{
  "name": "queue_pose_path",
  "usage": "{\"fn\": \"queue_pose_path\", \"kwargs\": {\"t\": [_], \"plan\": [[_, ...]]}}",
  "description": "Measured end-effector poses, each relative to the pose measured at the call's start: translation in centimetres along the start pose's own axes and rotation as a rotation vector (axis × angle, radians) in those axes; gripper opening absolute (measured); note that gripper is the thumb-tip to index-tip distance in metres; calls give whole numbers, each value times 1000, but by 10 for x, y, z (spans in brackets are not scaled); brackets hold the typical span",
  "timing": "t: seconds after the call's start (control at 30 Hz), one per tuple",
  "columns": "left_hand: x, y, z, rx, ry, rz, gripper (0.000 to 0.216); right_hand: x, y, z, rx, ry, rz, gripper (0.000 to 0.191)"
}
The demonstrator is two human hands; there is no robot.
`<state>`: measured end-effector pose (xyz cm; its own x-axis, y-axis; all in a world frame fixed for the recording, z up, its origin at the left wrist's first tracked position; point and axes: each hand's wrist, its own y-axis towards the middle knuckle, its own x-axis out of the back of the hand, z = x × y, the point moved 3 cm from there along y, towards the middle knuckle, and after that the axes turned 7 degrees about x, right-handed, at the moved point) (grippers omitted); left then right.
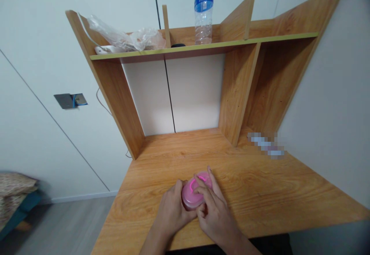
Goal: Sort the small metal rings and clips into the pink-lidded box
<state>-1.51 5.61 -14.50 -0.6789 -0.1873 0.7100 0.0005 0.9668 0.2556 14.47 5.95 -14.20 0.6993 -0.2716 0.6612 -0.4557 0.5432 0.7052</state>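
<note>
While the left hand [172, 205] is clamped around the left side of a pink container [188, 201], head view, the right hand [217, 213] lies over its top, fingers spread; whether they pinch, cannot tell. Container at near middle of desk [248, 193], between both hands; base contact hidden. Likely risk: off-centre right-hand pressure tipping or twisting it, should the left hold slacken.

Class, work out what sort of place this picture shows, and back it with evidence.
Probably a bedroom or dormitory study corner: a light-brown wood-grain desk, a matching wooden shelf unit standing at its back, and, at the left edge, a beige patterned cloth, perhaps bedding.
</note>
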Motion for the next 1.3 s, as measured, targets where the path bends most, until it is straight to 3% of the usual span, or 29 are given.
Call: {"fn": "queue_pose_path", "kwargs": {"t": [0.3,0.53,0.7,0.93,1.3], "plan": [[-3,0,2,-27,-63,11,52,-6,-3,0,-5,-15,14,77],[2,1,2,9,-60,4,51,0,-1,-6,-14,-25,-34,71],[10,3,4,-13,-145,-3,56,4,6,-2,63,6,32,75],[7,-1,12,-103,-156,-81,71,6,10,-2,18,44,-12,52],[-3,-1,26,-96,-257,-20,85,8,7,-9,-113,86,-231,35]]}}
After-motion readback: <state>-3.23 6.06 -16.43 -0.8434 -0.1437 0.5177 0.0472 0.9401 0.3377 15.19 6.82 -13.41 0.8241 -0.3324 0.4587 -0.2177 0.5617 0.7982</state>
